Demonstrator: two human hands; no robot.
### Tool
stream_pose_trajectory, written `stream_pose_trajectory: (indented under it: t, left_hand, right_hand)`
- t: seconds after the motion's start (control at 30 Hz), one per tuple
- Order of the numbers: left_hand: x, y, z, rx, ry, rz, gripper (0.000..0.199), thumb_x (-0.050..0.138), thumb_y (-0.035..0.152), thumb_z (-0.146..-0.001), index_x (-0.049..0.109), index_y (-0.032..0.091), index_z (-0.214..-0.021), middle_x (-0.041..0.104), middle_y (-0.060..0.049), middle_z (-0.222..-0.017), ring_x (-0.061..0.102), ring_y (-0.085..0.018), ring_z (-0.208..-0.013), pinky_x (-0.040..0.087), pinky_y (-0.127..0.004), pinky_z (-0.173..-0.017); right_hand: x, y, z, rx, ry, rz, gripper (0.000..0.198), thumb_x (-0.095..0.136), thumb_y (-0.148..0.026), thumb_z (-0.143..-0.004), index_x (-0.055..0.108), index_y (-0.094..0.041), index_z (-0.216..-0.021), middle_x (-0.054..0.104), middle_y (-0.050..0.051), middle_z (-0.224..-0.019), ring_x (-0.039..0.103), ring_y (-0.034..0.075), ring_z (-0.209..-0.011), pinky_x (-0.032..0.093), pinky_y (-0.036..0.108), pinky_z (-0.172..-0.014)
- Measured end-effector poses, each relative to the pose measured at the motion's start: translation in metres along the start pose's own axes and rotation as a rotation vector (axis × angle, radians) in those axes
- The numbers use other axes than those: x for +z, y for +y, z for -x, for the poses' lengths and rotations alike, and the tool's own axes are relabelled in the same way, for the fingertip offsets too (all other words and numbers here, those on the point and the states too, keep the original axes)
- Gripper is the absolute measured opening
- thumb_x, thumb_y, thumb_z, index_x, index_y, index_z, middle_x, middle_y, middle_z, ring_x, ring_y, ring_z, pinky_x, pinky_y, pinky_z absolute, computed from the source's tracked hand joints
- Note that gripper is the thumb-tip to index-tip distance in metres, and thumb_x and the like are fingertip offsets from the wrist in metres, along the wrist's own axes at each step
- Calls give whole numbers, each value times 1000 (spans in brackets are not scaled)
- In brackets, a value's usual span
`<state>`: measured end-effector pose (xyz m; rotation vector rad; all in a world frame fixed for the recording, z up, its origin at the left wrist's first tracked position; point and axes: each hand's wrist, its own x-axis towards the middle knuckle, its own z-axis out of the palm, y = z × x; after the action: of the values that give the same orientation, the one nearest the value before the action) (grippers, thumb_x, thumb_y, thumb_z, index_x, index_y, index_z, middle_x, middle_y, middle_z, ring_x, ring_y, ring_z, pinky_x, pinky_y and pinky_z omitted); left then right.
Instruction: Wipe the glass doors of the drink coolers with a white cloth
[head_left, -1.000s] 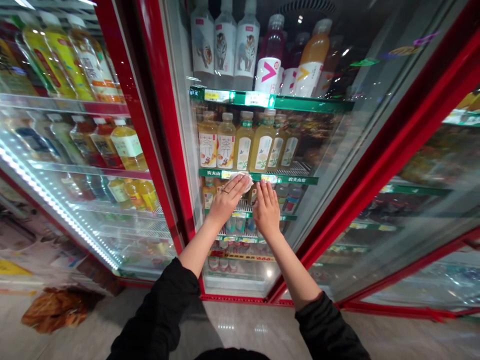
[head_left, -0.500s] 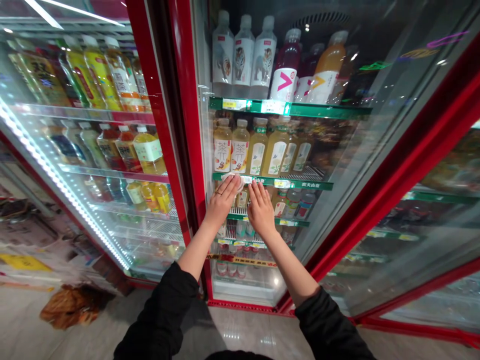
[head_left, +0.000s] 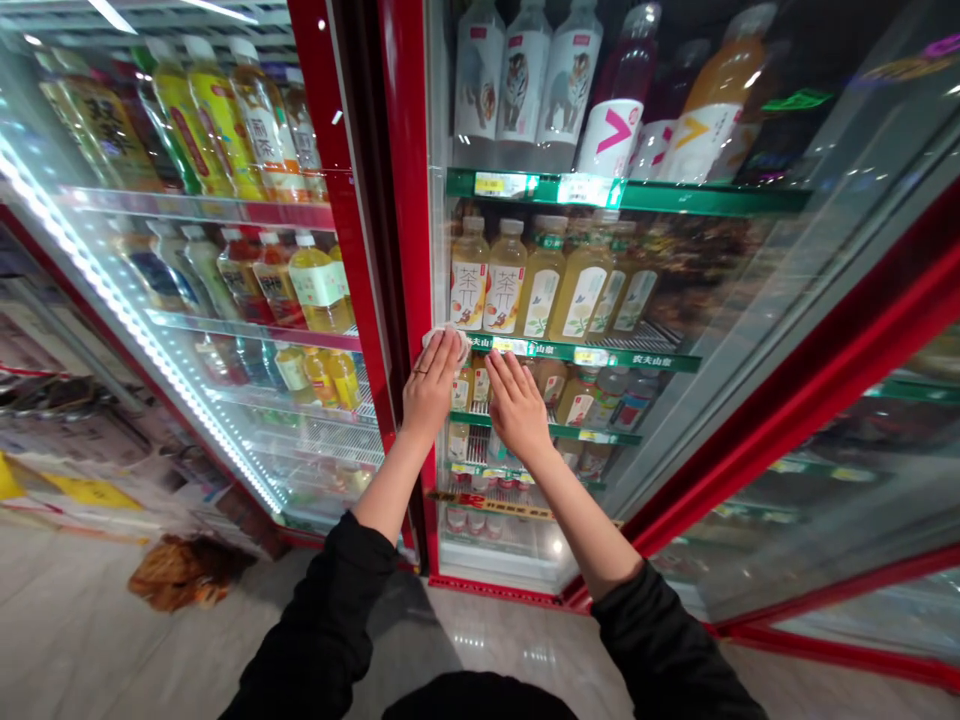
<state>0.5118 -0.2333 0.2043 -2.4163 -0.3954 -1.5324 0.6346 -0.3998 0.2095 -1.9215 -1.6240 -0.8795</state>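
My left hand (head_left: 432,385) holds a crumpled white cloth (head_left: 459,350) flat against the glass door (head_left: 517,560) of a red-framed drinks fridge. The cloth sits by the red door frame (head_left: 411,200), mostly covered by the fingers, which wear a ring. Just to the right, my right hand (head_left: 517,405) lies on or very close to the same glass, fingers stretched out and nothing in it. Behind the glass, tea bottles (head_left: 504,280) stand on a green-edged shelf (head_left: 664,360) a little above both hands.
At the left, another lit fridge holds yellow and red drink bottles (head_left: 319,285). Larger bottles (head_left: 517,75) fill the shelf at top. A red-framed door (head_left: 817,390) slants across the right. A crumpled brown thing (head_left: 180,572) lies on the grey floor (head_left: 67,620).
My left hand has slid the cloth left along the glass to the red frame. The right hand has also shifted left relative to the bottles. The view has moved slightly.
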Motion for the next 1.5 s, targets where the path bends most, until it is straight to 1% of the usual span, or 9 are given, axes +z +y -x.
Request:
stream_pose_trajectory:
  t: [0.17,0.3,0.53,0.73,0.9,1.0,1.2,1.33,1.5]
  left_hand:
    - [-5,-3,9,-37,-4,11,85,34,-1,-108,-2,26,-180,27,-6,-184,18,-21,-170,29,-42,-142]
    - [0,4,27,-13,-3,13,85,37,0,-108,-1,21,-180,33,-11,-181,21,-22,-169,32,-40,-141]
    - [-2,-13,6,-16,-7,19,83,33,-1,-108,2,23,-181,32,-8,-182,17,-21,-171,27,-41,-143]
    - [11,5,44,-87,40,5,85,34,-5,-105,4,18,-181,28,-12,-184,10,-22,-172,30,-42,-141]
    - [12,-12,35,9,-50,55,82,37,0,-108,5,20,-181,31,-9,-182,17,-21,-171,23,-39,-143]
    - [11,-20,31,-40,-77,81,81,36,3,-110,4,23,-181,26,-7,-184,17,-22,-171,20,-41,-143]
    - [15,0,60,-15,-89,85,87,39,-1,-107,-3,23,-180,31,-8,-182,24,-22,-170,24,-38,-143]
    - [7,-7,45,65,-103,81,86,38,-1,-109,-3,25,-180,35,-6,-181,26,-19,-169,21,-35,-144]
    - [4,-14,43,-2,-41,71,84,37,-2,-109,1,23,-180,35,-8,-181,23,-21,-171,21,-38,-144]
  right_hand:
    - [10,-15,-4,28,-27,-23,93,47,-5,-94,18,-23,-181,33,4,-185,23,23,-174,28,52,-142]
    - [16,-18,-1,58,-31,-17,88,45,-5,-97,23,-22,-180,35,6,-184,25,25,-174,29,55,-141]
    - [12,-18,-2,76,-58,-23,87,44,-5,-98,23,-23,-180,35,6,-184,25,25,-174,28,57,-142]
    - [7,-17,6,53,-64,-28,88,43,-4,-97,20,-21,-181,32,7,-185,21,24,-175,30,55,-142]
    - [16,-20,14,67,-18,-59,92,43,-1,-95,17,-21,-181,34,8,-185,19,27,-175,30,58,-142]
    - [20,-23,15,82,1,-73,95,44,-1,-95,10,-22,-182,33,8,-185,17,28,-175,30,60,-141]
    - [21,-23,14,103,-31,-52,99,44,0,-95,5,-25,-181,31,5,-185,21,29,-174,32,60,-141]
    - [27,-25,15,123,-12,-21,96,43,0,-96,6,-23,-181,35,7,-184,24,30,-174,32,61,-141]
    - [28,-27,16,137,-10,1,94,41,0,-98,5,-24,-181,36,8,-183,26,30,-173,34,61,-140]
